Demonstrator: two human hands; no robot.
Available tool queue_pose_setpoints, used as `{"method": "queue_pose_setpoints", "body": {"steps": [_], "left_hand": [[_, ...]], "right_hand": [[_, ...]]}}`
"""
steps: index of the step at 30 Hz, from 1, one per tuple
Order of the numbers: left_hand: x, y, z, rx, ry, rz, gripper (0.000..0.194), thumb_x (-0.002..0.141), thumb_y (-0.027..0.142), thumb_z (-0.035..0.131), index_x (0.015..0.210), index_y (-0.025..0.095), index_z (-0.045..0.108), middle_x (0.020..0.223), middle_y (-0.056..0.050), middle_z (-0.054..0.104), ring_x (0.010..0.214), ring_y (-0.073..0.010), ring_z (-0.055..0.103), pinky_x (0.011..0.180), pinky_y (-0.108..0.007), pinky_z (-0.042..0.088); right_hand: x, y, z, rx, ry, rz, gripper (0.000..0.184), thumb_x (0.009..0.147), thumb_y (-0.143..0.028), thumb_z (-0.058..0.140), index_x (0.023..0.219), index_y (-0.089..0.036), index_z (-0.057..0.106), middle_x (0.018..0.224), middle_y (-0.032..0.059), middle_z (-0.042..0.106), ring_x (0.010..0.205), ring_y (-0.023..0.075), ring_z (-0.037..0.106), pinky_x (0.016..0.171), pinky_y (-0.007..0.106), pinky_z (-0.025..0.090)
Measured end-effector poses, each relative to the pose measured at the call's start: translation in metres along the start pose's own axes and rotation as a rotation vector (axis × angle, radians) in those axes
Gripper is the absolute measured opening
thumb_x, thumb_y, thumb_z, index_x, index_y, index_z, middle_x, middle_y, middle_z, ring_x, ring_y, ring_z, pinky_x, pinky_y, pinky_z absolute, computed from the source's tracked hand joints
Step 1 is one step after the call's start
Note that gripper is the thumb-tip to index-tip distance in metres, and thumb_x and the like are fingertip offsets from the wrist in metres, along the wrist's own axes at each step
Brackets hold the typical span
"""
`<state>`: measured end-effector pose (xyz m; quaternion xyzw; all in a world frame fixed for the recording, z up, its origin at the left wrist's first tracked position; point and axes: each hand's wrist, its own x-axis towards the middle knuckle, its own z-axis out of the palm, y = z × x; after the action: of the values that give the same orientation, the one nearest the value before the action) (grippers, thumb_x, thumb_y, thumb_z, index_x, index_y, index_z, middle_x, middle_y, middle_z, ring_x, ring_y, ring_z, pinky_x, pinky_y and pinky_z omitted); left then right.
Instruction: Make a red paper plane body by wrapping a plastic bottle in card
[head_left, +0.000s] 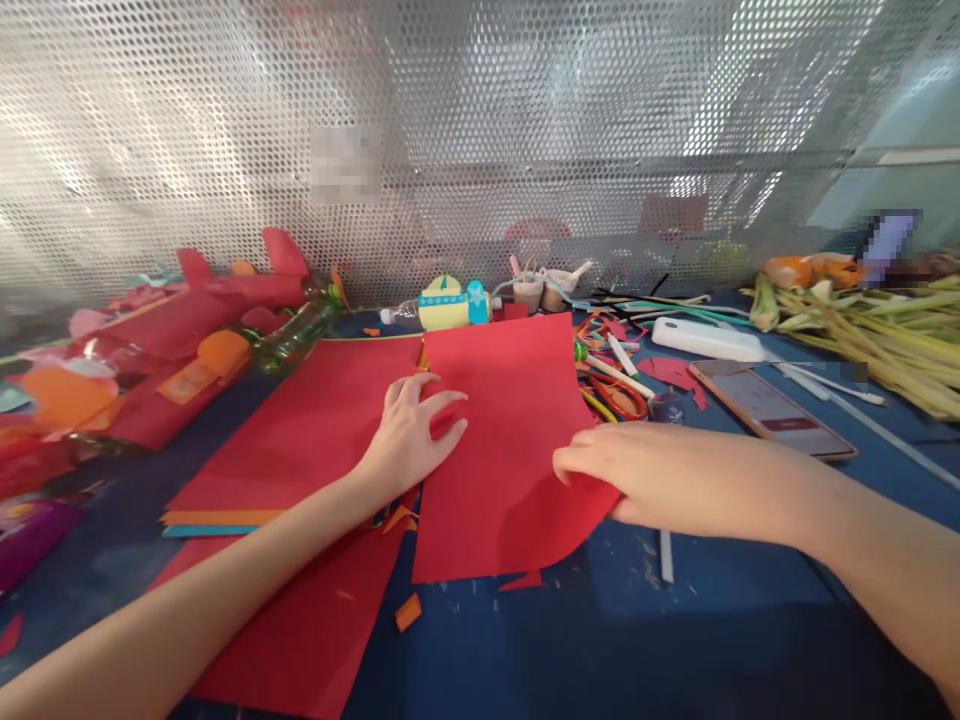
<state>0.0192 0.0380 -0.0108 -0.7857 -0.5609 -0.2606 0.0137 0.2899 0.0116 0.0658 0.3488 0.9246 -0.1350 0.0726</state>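
A red sheet of paper (499, 430) lies in the middle, its lower right edge curled up. My left hand (412, 430) is open, its spread fingertips at the sheet's left edge. The fingers of my right hand (611, 465) are closed around the curled right edge, with the thumb underneath. Left of this sheet, a stack of coloured paper (300, 430) shows red on top and orange and blue layers below. Another red sheet (300, 630) sticks out under my left forearm.
Red-wrapped bottles (165, 330) lie at left. A decorated yellow bottle (446, 305) lies at the back, near two small cups (544, 290). A phone (776, 410), a white glue gun (705, 340) and dry stalks (877, 330) are at right. Paper scraps lie on the blue table (570, 650).
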Motion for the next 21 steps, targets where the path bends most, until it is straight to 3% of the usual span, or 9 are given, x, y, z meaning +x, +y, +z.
{"method": "queue_pose_setpoints", "body": {"steps": [2,4,7,10,12,16,21], "left_hand": [[-0.004,0.011,-0.012,-0.031,-0.058,0.075,0.024,0.086,0.036,0.052,0.095,0.021,0.068,0.106,-0.009,0.061,0.109,-0.0265,0.054,0.102,-0.049,0.038],[-0.013,0.022,-0.026,-0.152,-0.229,0.187,0.027,0.088,0.040,0.052,0.097,0.020,0.066,0.095,-0.007,0.067,0.095,-0.0213,0.062,0.090,-0.038,0.050],[-0.031,0.033,-0.042,-0.264,-0.409,0.320,0.038,0.085,0.046,0.058,0.110,0.018,0.062,0.097,-0.007,0.070,0.091,-0.0203,0.066,0.081,-0.034,0.055],[-0.047,0.035,-0.047,-0.207,-0.378,0.427,0.061,0.072,0.057,0.069,0.116,0.016,0.059,0.105,-0.011,0.070,0.100,-0.0262,0.065,0.085,-0.037,0.055],[-0.053,0.032,-0.044,-0.160,-0.333,0.448,0.061,0.073,0.053,0.070,0.120,0.017,0.057,0.108,-0.011,0.070,0.101,-0.0258,0.065,0.085,-0.036,0.056],[-0.056,0.023,-0.032,-0.180,-0.222,0.315,0.030,0.087,0.031,0.058,0.116,0.023,0.058,0.102,-0.004,0.072,0.094,-0.0168,0.069,0.083,-0.027,0.056],[-0.053,0.013,-0.023,-0.247,-0.176,-0.008,0.029,0.080,0.040,0.062,0.107,0.029,0.061,0.091,0.003,0.075,0.081,-0.0161,0.073,0.069,-0.022,0.058]], "right_hand": [[0.002,-0.001,-0.002,0.033,-0.091,0.060,0.021,0.072,-0.007,0.051,0.085,-0.021,0.060,0.085,0.0023,0.066,0.077,0.0204,0.064,0.061,0.030,0.043],[0.002,0.002,-0.004,0.082,-0.087,0.081,0.007,0.079,-0.018,0.055,0.082,-0.022,0.059,0.085,0.0016,0.065,0.077,0.0204,0.063,0.062,0.030,0.042],[-0.001,0.007,-0.001,0.148,-0.059,0.105,0.012,0.086,-0.033,0.057,0.083,-0.022,0.061,0.084,0.0009,0.066,0.076,0.0200,0.064,0.062,0.030,0.043],[-0.006,0.012,0.015,0.156,0.035,0.091,0.016,0.091,-0.033,0.055,0.084,-0.022,0.063,0.085,0.0016,0.069,0.079,0.0204,0.065,0.066,0.031,0.045],[-0.008,0.015,0.031,0.148,0.152,0.073,0.017,0.092,-0.030,0.053,0.084,-0.021,0.065,0.090,0.0040,0.070,0.083,0.0215,0.067,0.072,0.033,0.048],[-0.010,0.021,0.058,0.170,0.379,0.121,0.010,0.090,-0.029,0.057,0.088,-0.020,0.062,0.098,0.0059,0.071,0.093,0.0235,0.067,0.078,0.035,0.051],[-0.007,0.022,0.072,0.217,0.534,0.227,0.019,0.086,-0.025,0.063,0.100,-0.021,0.051,0.101,0.0050,0.069,0.085,0.0211,0.069,0.070,0.032,0.054]]}}
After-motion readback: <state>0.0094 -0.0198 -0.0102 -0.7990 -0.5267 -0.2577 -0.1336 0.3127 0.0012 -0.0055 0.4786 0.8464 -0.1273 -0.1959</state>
